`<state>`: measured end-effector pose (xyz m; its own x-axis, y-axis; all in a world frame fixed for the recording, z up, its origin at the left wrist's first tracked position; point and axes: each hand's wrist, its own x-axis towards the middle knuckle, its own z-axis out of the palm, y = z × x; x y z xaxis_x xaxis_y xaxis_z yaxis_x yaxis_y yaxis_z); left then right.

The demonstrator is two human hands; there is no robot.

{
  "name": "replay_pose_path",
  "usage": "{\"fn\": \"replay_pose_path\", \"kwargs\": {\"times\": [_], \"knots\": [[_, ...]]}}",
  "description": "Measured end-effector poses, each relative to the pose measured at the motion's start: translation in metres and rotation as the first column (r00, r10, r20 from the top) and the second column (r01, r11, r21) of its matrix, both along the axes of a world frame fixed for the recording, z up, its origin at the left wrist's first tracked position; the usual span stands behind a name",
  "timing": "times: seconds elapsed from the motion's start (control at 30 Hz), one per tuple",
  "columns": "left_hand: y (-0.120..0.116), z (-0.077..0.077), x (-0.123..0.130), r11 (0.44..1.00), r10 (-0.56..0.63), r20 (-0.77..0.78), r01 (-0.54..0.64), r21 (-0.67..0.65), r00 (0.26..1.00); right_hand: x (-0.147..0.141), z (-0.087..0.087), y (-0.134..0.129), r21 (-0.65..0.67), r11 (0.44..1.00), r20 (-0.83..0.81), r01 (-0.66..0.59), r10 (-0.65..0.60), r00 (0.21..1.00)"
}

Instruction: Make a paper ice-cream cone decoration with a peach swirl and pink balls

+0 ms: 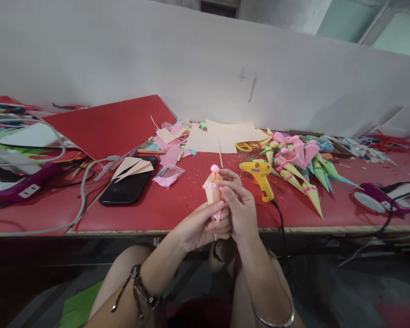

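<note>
A peach paper ice cream cone (pixel 212 195) with a pink ball on top and pink trim around its rim is held upright over the table's front edge. My left hand (pixel 203 224) is closed around its lower part, where a pink tip shows. My right hand (pixel 242 205) is closed against its right side, thumb and fingers at the trim. The fingers cover part of the cone. Just to the right lies a yellow glue gun (pixel 261 176) with a black cord. A thin stick (pixel 220 153) is behind the cone.
Finished paper cones (pixel 304 166) are piled at the right. A black phone (pixel 128 187) with peach paper pieces on it lies left, near a small plastic bag (pixel 169 176). Peach sheets (pixel 225 136) and scraps line the white wall. Purple power strips (pixel 22 182) and cables sit at both sides.
</note>
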<state>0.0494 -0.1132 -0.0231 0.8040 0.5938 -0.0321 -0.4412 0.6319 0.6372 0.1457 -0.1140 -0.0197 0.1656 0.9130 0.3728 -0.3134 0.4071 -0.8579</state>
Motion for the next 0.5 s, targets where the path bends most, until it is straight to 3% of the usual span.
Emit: {"fn": "replay_pose_path", "kwargs": {"times": [0.5], "knots": [[0.0014,-0.002,-0.0026,0.999,-0.028,-0.043,0.03,0.04,0.999,0.0003,-0.0034,0.0009,-0.045,0.999,-0.065,-0.03,0.027,0.998]]}}
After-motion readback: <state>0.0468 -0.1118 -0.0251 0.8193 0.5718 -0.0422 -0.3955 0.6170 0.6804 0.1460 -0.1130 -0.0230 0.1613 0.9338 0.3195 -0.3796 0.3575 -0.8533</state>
